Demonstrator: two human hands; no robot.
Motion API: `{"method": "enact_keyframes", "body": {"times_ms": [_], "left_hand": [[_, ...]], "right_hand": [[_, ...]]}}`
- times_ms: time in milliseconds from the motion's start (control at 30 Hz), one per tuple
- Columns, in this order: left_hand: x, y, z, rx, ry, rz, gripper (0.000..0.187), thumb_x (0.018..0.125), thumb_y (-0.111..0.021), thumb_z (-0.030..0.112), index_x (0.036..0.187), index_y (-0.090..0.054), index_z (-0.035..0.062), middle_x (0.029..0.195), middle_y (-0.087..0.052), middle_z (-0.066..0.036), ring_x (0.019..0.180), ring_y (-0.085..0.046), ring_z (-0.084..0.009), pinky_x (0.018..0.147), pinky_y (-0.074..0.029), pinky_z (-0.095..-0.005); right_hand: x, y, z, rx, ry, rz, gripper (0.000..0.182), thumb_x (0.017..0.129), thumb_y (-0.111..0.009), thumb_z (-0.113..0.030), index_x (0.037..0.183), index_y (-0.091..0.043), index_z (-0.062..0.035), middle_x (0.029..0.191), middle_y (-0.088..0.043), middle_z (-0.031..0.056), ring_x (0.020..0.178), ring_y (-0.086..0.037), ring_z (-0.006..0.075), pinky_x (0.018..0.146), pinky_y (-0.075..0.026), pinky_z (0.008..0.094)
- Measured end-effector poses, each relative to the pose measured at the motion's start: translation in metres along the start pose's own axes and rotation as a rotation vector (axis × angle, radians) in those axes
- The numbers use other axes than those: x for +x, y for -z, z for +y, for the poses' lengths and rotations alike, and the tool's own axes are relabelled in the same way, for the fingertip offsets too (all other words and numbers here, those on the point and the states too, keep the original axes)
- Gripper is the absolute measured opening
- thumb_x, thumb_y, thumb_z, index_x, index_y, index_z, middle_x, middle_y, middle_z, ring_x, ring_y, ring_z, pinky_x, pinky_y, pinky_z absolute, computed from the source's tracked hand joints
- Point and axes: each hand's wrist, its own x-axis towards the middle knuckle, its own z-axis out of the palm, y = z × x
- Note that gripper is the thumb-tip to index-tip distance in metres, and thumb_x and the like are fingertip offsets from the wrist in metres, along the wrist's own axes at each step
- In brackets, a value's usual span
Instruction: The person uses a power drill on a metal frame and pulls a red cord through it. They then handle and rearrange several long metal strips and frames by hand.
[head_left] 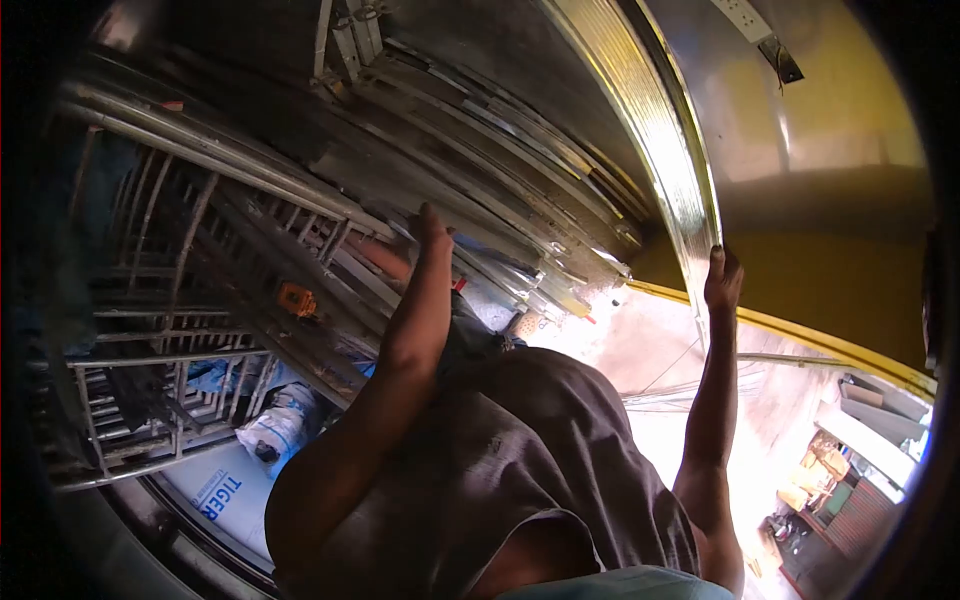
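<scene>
At the right, my right hand [725,278] is closed around the lower edge of a long, shiny ribbed metal strip [655,120]. The strip rises from the hand and curves towards the top of the view. My left hand [431,228] is raised near the end of a metal rack [290,195] and beside the stacked metal lengths [490,150]. Its fingers are dark and partly hidden, so I cannot make out whether they touch or hold anything.
A yellow wall panel [830,250] stands close on the right. Metal frames with bars [180,360] fill the left, with an orange object [296,299] among them. A white sheet marked TIGER [215,490] lies lower left. Wires [660,395] cross the bright floor.
</scene>
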Motion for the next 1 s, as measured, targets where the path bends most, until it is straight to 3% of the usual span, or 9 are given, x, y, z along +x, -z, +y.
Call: {"method": "enact_keyframes", "body": {"times_ms": [133, 233, 300, 433, 533, 567, 633, 867, 1000], "left_hand": [[-0.014, -0.058, -0.021, 0.032, -0.009, 0.051, 0.047, 0.076, -0.059, 0.023, 0.117, -0.042, 0.0041, 0.108, -0.053, -0.017, 0.087, -0.058, -0.03, 0.055, -0.049, -0.0458], [-0.009, -0.09, -0.033, 0.124, 0.049, 0.015, 0.053, 0.081, -0.058, 0.024, 0.126, -0.038, 0.0031, 0.12, -0.047, -0.017, 0.096, -0.055, -0.0324, 0.067, -0.052, -0.0432], [-0.002, -0.099, -0.049, 0.091, -0.004, 0.043, 0.046, 0.075, -0.061, 0.024, 0.11, -0.048, -0.0011, 0.104, -0.056, -0.019, 0.08, -0.06, -0.0323, 0.055, -0.051, -0.0471], [0.04, -0.079, -0.111, 0.292, -0.172, 0.105, 0.049, 0.077, -0.062, 0.025, 0.107, -0.047, -0.01, 0.102, -0.058, -0.024, 0.086, -0.062, -0.0332, 0.06, -0.054, -0.0429], [0.025, -0.055, -0.124, 0.201, 0.076, 0.024, 0.054, 0.081, -0.061, 0.027, 0.122, -0.038, 0.0011, 0.112, -0.052, -0.017, 0.094, -0.057, -0.0312, 0.062, -0.053, -0.0441], [-0.019, -0.056, -0.099, 0.269, 0.106, 0.106, 0.052, 0.082, -0.06, 0.027, 0.123, -0.039, 0.003, 0.109, -0.054, -0.014, 0.095, -0.057, -0.0283, 0.063, -0.051, -0.0382], [-0.044, -0.046, -0.092, 0.271, 0.146, 0.146, 0.052, 0.082, -0.06, 0.027, 0.123, -0.039, 0.0029, 0.109, -0.054, -0.014, 0.095, -0.057, -0.028, 0.064, -0.051, -0.0378], [-0.03, -0.045, -0.104, 0.247, 0.118, 0.136, 0.05, 0.082, -0.06, 0.027, 0.122, -0.042, 0.0025, 0.11, -0.055, -0.015, 0.096, -0.057, -0.0268, 0.071, -0.05, -0.0365], [-0.004, -0.089, -0.091, 0.23, 0.004, 0.068, 0.05, 0.082, -0.06, 0.027, 0.121, -0.043, 0.0023, 0.11, -0.056, -0.015, 0.096, -0.058, -0.0261, 0.075, -0.049, -0.0357]], "right_hand": [[-0.005, 0.003, -0.006, 0.063, 0.049, 0.03, 0.067, 0.089, -0.036, -0.058, 0.094, -0.056, 0.0062, 0.076, -0.055, 0.0199, 0.07, -0.052, 0.0301, 0.065, -0.041, 0.0419], [-0.006, 0.008, -0.002, 0.051, 0.028, 0.03, 0.067, 0.09, -0.036, -0.056, 0.1, -0.057, 0.0068, 0.085, -0.059, 0.0217, 0.079, -0.055, 0.0317, 0.073, -0.043, 0.0424], [-0.006, 0.014, 0.004, 0.054, 0.039, 0.06, 0.066, 0.09, -0.037, -0.055, 0.104, -0.057, 0.0069, 0.09, -0.06, 0.0226, 0.084, -0.057, 0.0323, 0.077, -0.043, 0.0424], [-0.002, 0.021, 0.012, 0.04, -0.055, -0.024, 0.066, 0.09, -0.038, -0.054, 0.108, -0.056, 0.0063, 0.096, -0.061, 0.0231, 0.09, -0.058, 0.0319, 0.081, -0.043, 0.0418], [0.001, 0.02, 0.006, 0.052, -0.043, -0.029, 0.066, 0.09, -0.037, -0.055, 0.108, -0.056, 0.0062, 0.094, -0.061, 0.0224, 0.088, -0.057, 0.031, 0.08, -0.043, 0.0414], [0.002, 0.016, 0.003, 0.072, 0.007, 0.01, 0.067, 0.09, -0.036, -0.055, 0.108, -0.057, 0.006, 0.092, -0.061, 0.022, 0.087, -0.057, 0.0302, 0.079, -0.043, 0.0412], [0.001, 0.004, -0.004, 0.081, 0.027, 0.048, 0.068, 0.09, -0.036, -0.056, 0.107, -0.057, 0.0058, 0.091, -0.061, 0.0216, 0.086, -0.057, 0.0301, 0.078, -0.043, 0.0413], [-0.005, 0.003, 0.002, 0.122, -0.041, -0.092, 0.071, 0.088, -0.038, -0.06, 0.109, -0.056, 0.0055, 0.1, -0.061, 0.0209, 0.093, -0.057, 0.0332, 0.083, -0.042, 0.0419], [-0.003, 0.006, 0.011, 0.066, -0.001, 0.011, 0.069, 0.089, -0.038, -0.058, 0.108, -0.056, 0.0063, 0.097, -0.061, 0.0205, 0.091, -0.057, 0.0326, 0.081, -0.042, 0.0416]]}}
